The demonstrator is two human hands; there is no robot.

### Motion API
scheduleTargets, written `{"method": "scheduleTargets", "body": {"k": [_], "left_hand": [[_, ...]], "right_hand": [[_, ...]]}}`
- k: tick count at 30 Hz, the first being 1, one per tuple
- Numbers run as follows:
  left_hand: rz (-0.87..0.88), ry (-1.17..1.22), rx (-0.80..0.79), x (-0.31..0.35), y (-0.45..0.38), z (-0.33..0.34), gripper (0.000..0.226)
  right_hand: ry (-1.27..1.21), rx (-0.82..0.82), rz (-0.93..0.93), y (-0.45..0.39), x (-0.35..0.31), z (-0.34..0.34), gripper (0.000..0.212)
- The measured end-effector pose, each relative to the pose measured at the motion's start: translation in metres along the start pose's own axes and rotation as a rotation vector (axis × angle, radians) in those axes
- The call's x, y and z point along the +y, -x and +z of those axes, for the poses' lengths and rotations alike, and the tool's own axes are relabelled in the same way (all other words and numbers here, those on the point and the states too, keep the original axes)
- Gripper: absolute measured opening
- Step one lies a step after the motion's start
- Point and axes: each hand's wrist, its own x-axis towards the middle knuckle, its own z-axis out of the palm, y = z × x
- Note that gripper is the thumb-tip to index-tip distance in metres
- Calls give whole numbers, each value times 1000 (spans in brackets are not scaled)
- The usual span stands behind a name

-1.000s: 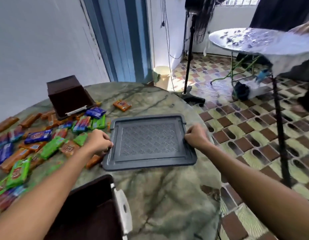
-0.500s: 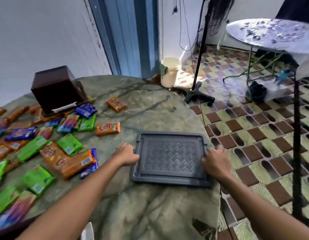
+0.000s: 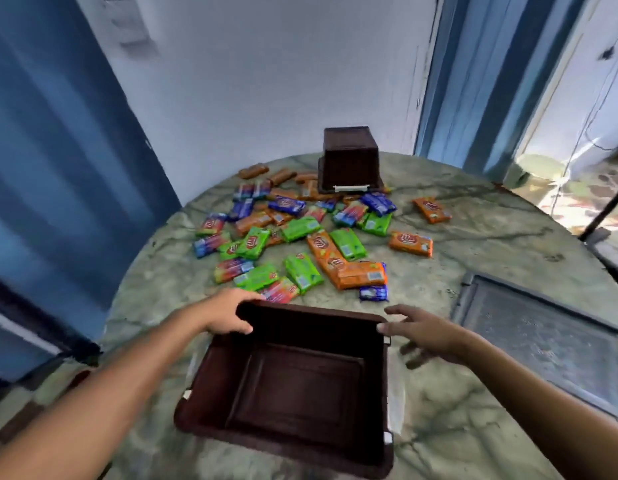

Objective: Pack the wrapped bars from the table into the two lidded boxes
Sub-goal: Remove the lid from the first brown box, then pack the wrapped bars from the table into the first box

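An open, empty dark brown box (image 3: 293, 386) stands on the marble table right in front of me. My left hand (image 3: 228, 315) grips its far left rim corner. At the far right corner, my right hand (image 3: 425, 332) hovers with fingers spread, fingertips touching or nearly touching the rim. Beyond the box lies a scattered pile of wrapped bars (image 3: 300, 244) in green, orange, blue and red wrappers. A second brown box (image 3: 349, 161) stands upside down at the back of the pile. The grey lid (image 3: 543, 337) lies flat to the right.
The round marble table (image 3: 474, 230) ends close to a white wall behind and blue door frames at left and right. A lone orange bar (image 3: 432, 210) lies toward the right rear. A dark stand pole (image 3: 609, 206) rises past the right table edge.
Both hands let go of the grey lid, which now lies at the right. My view swung left, and my left hand has taken the rim of the open brown box.
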Motion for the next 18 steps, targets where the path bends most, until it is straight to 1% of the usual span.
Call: {"method": "scheduleTargets", "body": {"k": [2, 3, 4, 6, 8, 10, 15, 16, 18], "left_hand": [[7, 30, 140, -25, 15, 11, 56], [-1, 37, 203, -31, 18, 16, 55], [-16, 53, 251, -42, 19, 20, 56], [-57, 70, 308, -69, 26, 24, 61], [-73, 83, 316, -87, 28, 25, 64], [-61, 106, 326, -86, 27, 24, 62], [-16, 100, 354, -85, 21, 15, 60], [-3, 109, 350, -83, 17, 13, 60], [15, 132, 344, -76, 9, 10, 60]], "right_hand": [[79, 72, -83, -11, -18, 39, 8], [99, 138, -115, -17, -23, 52, 5], [128, 210, -137, -25, -27, 66, 12], [204, 296, -161, -41, -32, 93, 18], [230, 333, -165, -50, -35, 107, 24], [269, 373, -150, -53, -32, 109, 27], [334, 405, -147, -50, -39, 112, 28], [339, 408, -133, -50, -39, 109, 27], [346, 420, -128, -50, -40, 98, 17]]}}
